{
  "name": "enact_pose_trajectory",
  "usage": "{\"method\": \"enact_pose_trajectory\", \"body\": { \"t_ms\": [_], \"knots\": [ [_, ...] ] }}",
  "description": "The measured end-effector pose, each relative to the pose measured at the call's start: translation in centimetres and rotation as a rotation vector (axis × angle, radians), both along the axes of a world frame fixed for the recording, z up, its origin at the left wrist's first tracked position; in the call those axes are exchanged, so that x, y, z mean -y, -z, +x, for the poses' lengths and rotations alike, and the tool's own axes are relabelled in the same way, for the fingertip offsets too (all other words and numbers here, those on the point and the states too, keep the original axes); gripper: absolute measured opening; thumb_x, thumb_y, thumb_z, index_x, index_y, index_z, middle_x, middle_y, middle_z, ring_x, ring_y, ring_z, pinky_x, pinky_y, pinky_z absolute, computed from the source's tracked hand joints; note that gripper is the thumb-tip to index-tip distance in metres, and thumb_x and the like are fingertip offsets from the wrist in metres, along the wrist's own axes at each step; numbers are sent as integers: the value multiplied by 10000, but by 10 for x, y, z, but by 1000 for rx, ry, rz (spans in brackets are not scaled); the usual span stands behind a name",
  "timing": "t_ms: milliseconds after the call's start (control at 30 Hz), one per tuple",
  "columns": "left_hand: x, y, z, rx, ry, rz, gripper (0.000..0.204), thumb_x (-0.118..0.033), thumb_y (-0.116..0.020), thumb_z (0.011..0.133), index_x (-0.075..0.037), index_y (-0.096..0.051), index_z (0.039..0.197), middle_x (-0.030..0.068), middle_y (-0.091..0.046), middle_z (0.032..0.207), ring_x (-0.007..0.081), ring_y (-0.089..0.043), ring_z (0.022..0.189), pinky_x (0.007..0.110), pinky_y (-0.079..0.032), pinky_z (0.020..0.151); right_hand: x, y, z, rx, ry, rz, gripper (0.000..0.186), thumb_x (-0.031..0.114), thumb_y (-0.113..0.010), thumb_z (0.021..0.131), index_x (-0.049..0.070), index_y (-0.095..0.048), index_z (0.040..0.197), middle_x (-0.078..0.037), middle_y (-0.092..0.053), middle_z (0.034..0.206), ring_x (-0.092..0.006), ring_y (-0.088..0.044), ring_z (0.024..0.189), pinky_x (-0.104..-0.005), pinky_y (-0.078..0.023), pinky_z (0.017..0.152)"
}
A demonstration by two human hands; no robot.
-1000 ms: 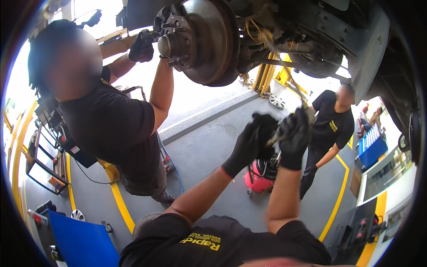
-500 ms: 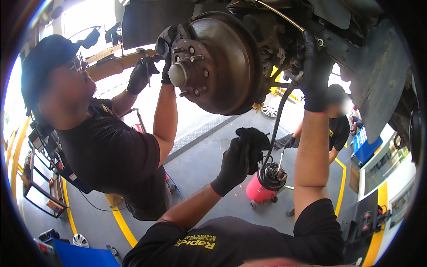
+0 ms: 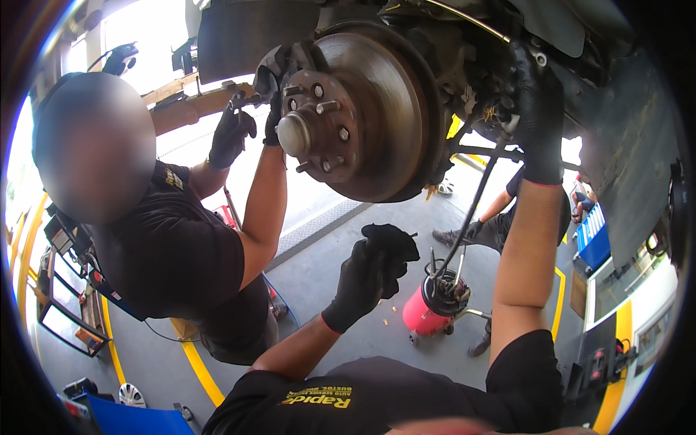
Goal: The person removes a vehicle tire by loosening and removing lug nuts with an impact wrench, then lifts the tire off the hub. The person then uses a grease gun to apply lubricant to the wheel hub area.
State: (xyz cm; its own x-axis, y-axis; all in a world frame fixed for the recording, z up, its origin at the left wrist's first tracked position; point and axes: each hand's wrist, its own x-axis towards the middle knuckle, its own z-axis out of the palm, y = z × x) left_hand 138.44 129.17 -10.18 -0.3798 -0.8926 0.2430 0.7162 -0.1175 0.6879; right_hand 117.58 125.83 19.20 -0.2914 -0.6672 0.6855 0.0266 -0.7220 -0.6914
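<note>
In my black-gloved left hand [image 3: 357, 290] is a bunched black cloth [image 3: 390, 250], held below the brake disc [image 3: 391, 109], with a thin tip sticking out at its right. My gloved right hand [image 3: 538, 119] is raised behind the disc among the suspension parts, closed around the upper end of a black hose [image 3: 478, 192]. A metal fitting [image 3: 510, 125] shows beside its fingers; the exact contact point is hidden. From there the hose hangs down to a pink drum with a black top [image 3: 428, 308]. The disc's hub [image 3: 319, 130] has bare studs.
At the left, a co-worker [image 3: 167, 232] has gloved hands by the brake caliper [image 3: 279, 65]. Another person [image 3: 493, 217] crouches beyond the drum, a hand near its upright lever. A metal rod [image 3: 471, 20] crosses above my right hand. A dark liner [image 3: 638, 145] hangs at the right.
The disc and hub appear slightly lower and larger in view. My left hand with the cloth has shifted left and down. The left co-worker's head has turned; the crouching person's head is now hidden.
</note>
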Motion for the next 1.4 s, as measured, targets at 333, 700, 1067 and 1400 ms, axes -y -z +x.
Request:
{"method": "enact_pose_trajectory", "body": {
  "t_ms": [333, 700, 1067, 1400],
  "knots": [
    [-8, 23, 17, 47, -190, 71, 559, -517, -340, 1108, -46, -601, 1258, 93, -693, 1094, 152, -690, 848, 272, -552, 636, -2, -71, -20, -472, 441, -264, 283, 360, -653, 1003, 83, -656, 1061, -36, -593, 724, -160, -563, 548, -321, -443, 507],
    [-1, 35, -56, -243, -385, -282, 326, -182, -337, 1113, -35, -514, 1345, 119, -668, 1210, 170, -668, 1026, 340, -556, 824, 4, -58, -36, -764, 918, -508, 323, 371, -615, 1027, 81, -647, 888, -37, -559, 623, -162, -559, 509, -341, -436, 476],
    [1, -34, -129, -78, -679, -482, 283, -103, -441, 1092, -4, -486, 1354, 77, -616, 1138, 112, -580, 1024, 277, -483, 861, -21, -60, -7, -611, 590, -304, 344, 362, -622, 1033, 64, -637, 861, -22, -523, 549, -145, -507, 435, -347, -421, 440],
    [30, -95, -149, 480, -1730, -1183, 435, -69, -546, 1015, 97, -477, 1411, 293, -539, 1379, 450, -580, 1187, 493, -460, 1055, -38, -55, 1, -509, 336, -30, 350, 379, -600, 1046, 87, -621, 855, -5, -508, 565, -145, -489, 434, -338, -419, 422]
  ]
}}
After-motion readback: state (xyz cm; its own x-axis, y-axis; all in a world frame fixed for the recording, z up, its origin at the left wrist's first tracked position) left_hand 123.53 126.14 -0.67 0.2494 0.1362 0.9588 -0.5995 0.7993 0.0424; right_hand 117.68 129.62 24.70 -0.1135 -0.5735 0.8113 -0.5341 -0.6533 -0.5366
